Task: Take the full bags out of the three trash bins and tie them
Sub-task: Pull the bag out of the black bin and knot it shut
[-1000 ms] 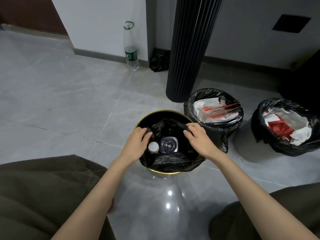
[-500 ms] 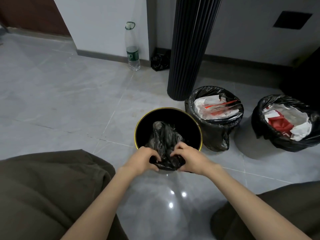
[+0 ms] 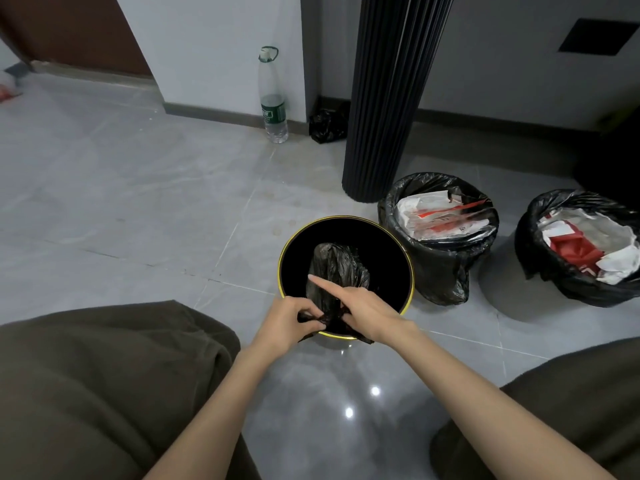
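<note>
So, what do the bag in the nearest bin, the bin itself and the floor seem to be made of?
Black bag: thin glossy plastic film; it crumples into shiny wrinkles.
Bin: smooth black wall with a thin yellow rim, perhaps metal or hard plastic; the look leaves it open.
Floor: polished grey tile, ceramic or stone, with joint lines and mirror-like lamp reflections.

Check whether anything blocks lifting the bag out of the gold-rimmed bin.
Nothing visible does. The left hand and right hand grip the bag at its gathered neck, and the bin mouth above is open.
</note>
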`<state>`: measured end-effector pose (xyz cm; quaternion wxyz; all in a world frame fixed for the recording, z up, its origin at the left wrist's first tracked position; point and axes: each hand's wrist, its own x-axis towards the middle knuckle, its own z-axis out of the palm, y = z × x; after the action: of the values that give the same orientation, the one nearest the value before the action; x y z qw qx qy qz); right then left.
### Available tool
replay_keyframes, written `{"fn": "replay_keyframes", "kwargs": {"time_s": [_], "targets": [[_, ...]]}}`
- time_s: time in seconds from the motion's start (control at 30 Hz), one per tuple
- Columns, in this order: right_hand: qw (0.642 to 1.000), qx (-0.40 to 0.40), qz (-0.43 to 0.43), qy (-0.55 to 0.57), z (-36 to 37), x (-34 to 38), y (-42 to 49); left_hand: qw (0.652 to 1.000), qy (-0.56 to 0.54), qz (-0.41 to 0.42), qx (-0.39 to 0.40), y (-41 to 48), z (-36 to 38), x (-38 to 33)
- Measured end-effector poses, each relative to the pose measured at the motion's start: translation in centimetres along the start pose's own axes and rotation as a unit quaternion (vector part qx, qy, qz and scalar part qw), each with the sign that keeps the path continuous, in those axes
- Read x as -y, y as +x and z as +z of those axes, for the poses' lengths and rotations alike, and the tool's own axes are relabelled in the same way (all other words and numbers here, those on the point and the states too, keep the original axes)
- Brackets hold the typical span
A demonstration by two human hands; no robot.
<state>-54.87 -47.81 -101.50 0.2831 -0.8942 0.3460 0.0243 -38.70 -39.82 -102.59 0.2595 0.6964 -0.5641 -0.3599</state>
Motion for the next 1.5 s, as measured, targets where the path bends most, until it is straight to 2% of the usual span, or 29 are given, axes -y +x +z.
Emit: {"fn": "replay_keyframes", "kwargs": {"time_s": [0.1,0.2,0.23,0.3,0.37,0.4,0.43,0.5,0.57,0.63,0.67,0.83,1.0,1.13,1.23,1.33,1.4,1.5], "targets": [[0.999,0.013,-0.003,-0.032,0.7,0.3,1.0,1.0,-0.019,-0.008,-0.006,-0.1,-0.1,0.5],[0.998,-0.051,-0.003,-0.024,1.3,0.5,1.9,0.994,-0.098,-0.037,-0.024,-0.2,-0.4,0.8],[0.997,-0.08,-0.004,-0.002,1.5,0.5,2.1,0.989,-0.13,-0.045,-0.05,-0.2,-0.5,0.7],[0.991,-0.121,0.011,0.056,1.9,0.1,2.2,0.973,-0.162,-0.063,-0.153,0.0,-0.6,0.8],[0.982,-0.147,0.056,0.106,2.0,-0.2,2.2,0.944,-0.176,-0.132,-0.248,0.7,-0.8,1.6],[0.976,-0.16,0.082,0.124,1.8,-0.3,2.2,0.928,-0.191,-0.184,-0.26,1.0,-0.9,2.0],[0.969,-0.177,0.104,0.139,1.6,-0.3,2.3,0.916,-0.215,-0.238,-0.242,1.1,-1.0,2.1],[0.954,-0.208,0.136,0.166,0.9,-0.3,2.4,0.899,-0.27,-0.319,-0.13,0.6,-0.9,1.4],[0.942,-0.229,0.157,0.188,-0.1,-0.2,2.4,0.892,-0.294,-0.345,-0.006,-0.1,0.0,0.3],[0.934,-0.243,0.167,0.201,-1.2,-0.1,2.3,0.897,-0.29,-0.331,0.05,-0.1,1.0,0.3],[0.931,-0.25,0.167,0.206,-1.8,0.0,2.2,0.894,-0.303,-0.325,0.053,0.1,1.5,0.7],[0.905,-0.322,0.148,0.234,-5.8,2.0,1.6,0.828,-0.44,-0.347,0.02,1.1,1.7,1.2],[0.856,-0.436,0.118,0.252,-12.0,4.6,-0.8,0.817,-0.475,-0.327,0.012,2.0,1.8,1.0],[0.783,-0.538,0.092,0.298,-15.2,6.6,-2.5,0.819,-0.473,-0.325,-0.028,2.8,1.7,0.7],[0.723,-0.601,0.096,0.329,-16.4,7.5,-3.4,0.807,-0.489,-0.328,-0.043,3.9,1.6,1.0],[0.679,-0.643,0.094,0.34,-18.5,7.6,-4.7,0.802,-0.509,-0.308,-0.046,5.7,1.4,0.4],[0.667,-0.659,0.092,0.334,-19.6,7.3,-5.3,0.799,-0.515,-0.306,-0.058,7.0,0.9,-0.5],[0.672,-0.66,0.095,0.321,-20.4,6.8,-6.0,0.785,-0.532,-0.305,-0.084,9.1,0.3,-1.9]]}}
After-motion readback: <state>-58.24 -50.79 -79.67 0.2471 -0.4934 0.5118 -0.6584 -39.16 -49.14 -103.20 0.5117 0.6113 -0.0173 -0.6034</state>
